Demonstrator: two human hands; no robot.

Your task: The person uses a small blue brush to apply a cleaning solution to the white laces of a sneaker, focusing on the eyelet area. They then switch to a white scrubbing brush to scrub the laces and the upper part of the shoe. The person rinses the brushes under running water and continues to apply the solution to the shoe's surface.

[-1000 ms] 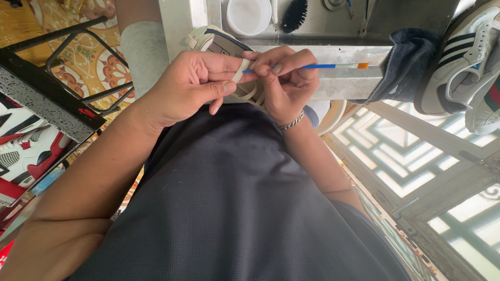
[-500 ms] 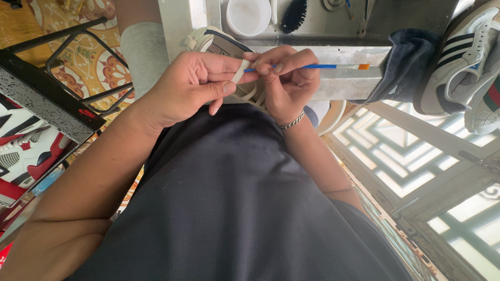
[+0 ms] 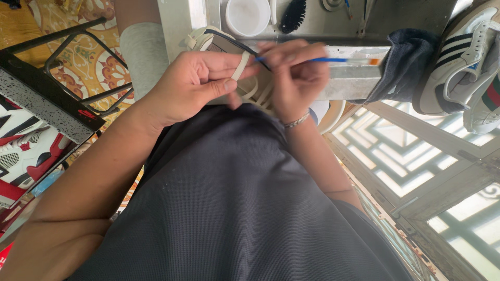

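While both hands meet at the top middle of the view, this is how things lie.

Left hand: the left hand (image 3: 195, 86) sits at about 11 o'clock from the middle. Its fingers are curled shut on a cream shoe (image 3: 229, 49), and a pale strap of the shoe runs between the thumb and the first finger.

Right hand: the right hand (image 3: 297, 78) sits at 12 o'clock, just beside the left one. Its fingers are pinched together on a thin blue paintbrush (image 3: 338, 60). A silver bracelet (image 3: 297, 121) goes around its wrist.

Paintbrush: it lies almost flat. Its orange end points to 3 o'clock. Its other end is by the shoe, but the fingers hide the tip.

Shoe: it is held up between the two hands, in front of the grey bench (image 3: 344, 78).

Bench top: a white round cup (image 3: 248, 15) and a black brush (image 3: 292, 14) sit at 12 o'clock.

Right side: a dark cloth (image 3: 403, 62) hangs at 2 o'clock, next to white shoes with black stripes (image 3: 461, 57).

Left side: a black metal rack (image 3: 57, 88) stands at 9 o'clock, with red and white shoes (image 3: 21, 151) below it.
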